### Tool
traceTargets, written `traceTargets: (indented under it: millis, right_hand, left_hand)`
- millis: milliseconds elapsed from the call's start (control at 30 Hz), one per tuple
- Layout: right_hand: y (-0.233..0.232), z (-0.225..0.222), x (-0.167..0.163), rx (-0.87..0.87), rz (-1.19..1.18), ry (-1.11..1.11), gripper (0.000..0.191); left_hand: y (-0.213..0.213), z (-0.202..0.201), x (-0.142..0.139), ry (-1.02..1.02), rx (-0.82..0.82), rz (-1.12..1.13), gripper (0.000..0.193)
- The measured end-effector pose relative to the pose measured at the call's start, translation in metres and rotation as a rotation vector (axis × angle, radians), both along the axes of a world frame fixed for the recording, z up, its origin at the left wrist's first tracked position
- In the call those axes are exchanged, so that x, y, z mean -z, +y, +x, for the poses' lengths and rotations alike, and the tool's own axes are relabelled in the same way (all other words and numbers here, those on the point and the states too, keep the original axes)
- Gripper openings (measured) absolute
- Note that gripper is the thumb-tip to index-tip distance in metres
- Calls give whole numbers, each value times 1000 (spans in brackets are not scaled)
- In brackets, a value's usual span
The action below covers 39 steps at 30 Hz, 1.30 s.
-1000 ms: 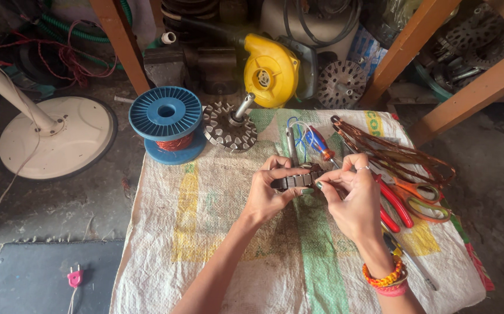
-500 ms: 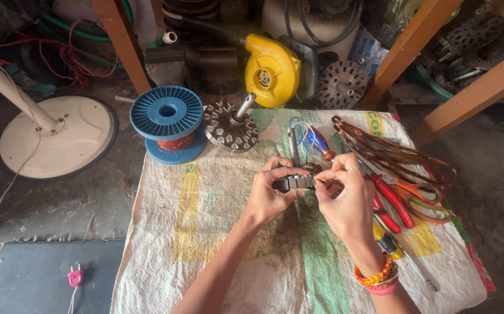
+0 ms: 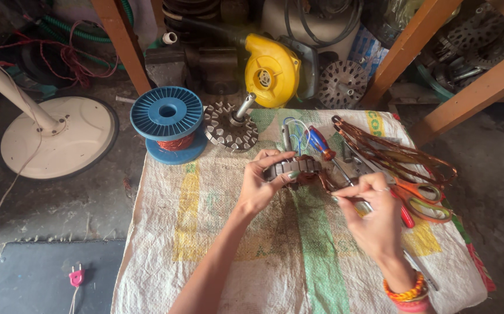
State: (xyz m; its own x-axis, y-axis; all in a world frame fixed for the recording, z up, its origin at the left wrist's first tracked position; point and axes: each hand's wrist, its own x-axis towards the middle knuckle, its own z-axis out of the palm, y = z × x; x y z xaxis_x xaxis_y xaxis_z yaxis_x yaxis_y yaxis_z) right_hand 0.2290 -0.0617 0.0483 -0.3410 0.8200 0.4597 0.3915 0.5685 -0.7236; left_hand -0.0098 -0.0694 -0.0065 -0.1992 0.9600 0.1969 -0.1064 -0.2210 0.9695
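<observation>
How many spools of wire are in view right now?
1: the blue spool of copper wire stands at the sack's top left corner, beside the toothed rotor. Others may hide among the clutter behind.

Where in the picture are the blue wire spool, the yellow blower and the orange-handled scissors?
blue wire spool [image 3: 168, 111]: head view, on its ribbed top flange.
yellow blower [image 3: 270, 72]: head view, on its round yellow housing.
orange-handled scissors [image 3: 426, 197]: head view, on the handle loops.

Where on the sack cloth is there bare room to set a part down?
Bare sack cloth from the blue spool down to the near edge, left of the left hand holding the stator. Crowded by the right hand: scissors, copper coils, screwdriver.
</observation>
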Motion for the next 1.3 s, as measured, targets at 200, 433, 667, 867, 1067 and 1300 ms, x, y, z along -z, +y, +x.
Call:
traceTargets:
  millis: [200, 433, 667, 867, 1067, 1300]
  right_hand:
    - [19, 30, 18, -29, -48, 181, 38]
    - [29, 6, -9, 120, -277, 161, 39]
    - [-10, -21, -72, -11, 338, -543, 72]
    - [-14, -58, -62, -20, 175, -634, 75]
    - [-1, -48, -41, 60, 142, -477, 82]
    - [7, -40, -33, 92, 170, -447, 78]
  left_hand:
    - [1, -8, 5, 137, 49, 71, 43]
    - [0, -12, 7, 98, 70, 61, 42]
    - [0, -11, 11, 139, 74, 70, 44]
    - [-1, -11, 10, 173, 66, 106, 47]
    - [-2, -10, 8, 148, 72, 117, 46]
    - [-5, -9, 5, 143, 91, 93, 46]
